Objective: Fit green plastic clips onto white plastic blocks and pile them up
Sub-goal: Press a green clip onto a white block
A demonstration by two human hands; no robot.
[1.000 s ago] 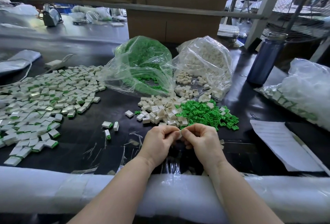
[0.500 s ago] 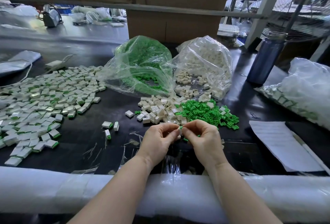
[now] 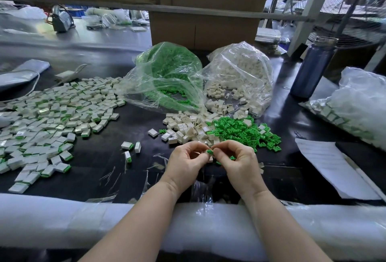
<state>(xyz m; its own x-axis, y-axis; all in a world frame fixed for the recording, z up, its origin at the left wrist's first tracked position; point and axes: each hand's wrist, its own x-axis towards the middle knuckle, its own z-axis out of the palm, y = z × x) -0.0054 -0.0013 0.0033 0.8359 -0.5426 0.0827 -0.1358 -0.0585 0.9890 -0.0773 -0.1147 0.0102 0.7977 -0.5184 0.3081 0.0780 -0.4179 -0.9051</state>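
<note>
Where the 2 forearms cross a white padded edge (image 3: 62, 220) at the near side of the black desk (image 3: 108, 178), both hands meet just above the surface. The left hand (image 3: 186, 162) has its fingers curled, fingertips touching a small green clip (image 3: 209, 151) that sits between the 2 hands. The right hand (image 3: 238, 161) is curled too, thumb and forefinger pinching the same clip; a white block (image 3: 210, 159) shows just under it, and I cannot tell which hand holds that block. More green bits peek from beneath the right palm.

Just left of the left hand lie 3 loose fitted pieces (image 3: 130, 149). Just beyond the fingertips is a heap of white blocks (image 3: 188, 128), touching a heap of green clips (image 3: 240, 131) beyond the right hand. Well to the left of the hands spreads the wide pile of finished pieces (image 3: 48, 119), white with green edges. Right of the right hand lies a sheet of paper (image 3: 330, 163).

Further beyond the heaps stand 2 clear bags, each open toward the hands: the bag of green clips (image 3: 167, 78) and the bag of white blocks (image 3: 242, 75). Far right of them are a blue bottle (image 3: 311, 69) and another plastic bag (image 3: 359, 103) holding fitted pieces. Cardboard boxes (image 3: 204, 11) rise behind.
</note>
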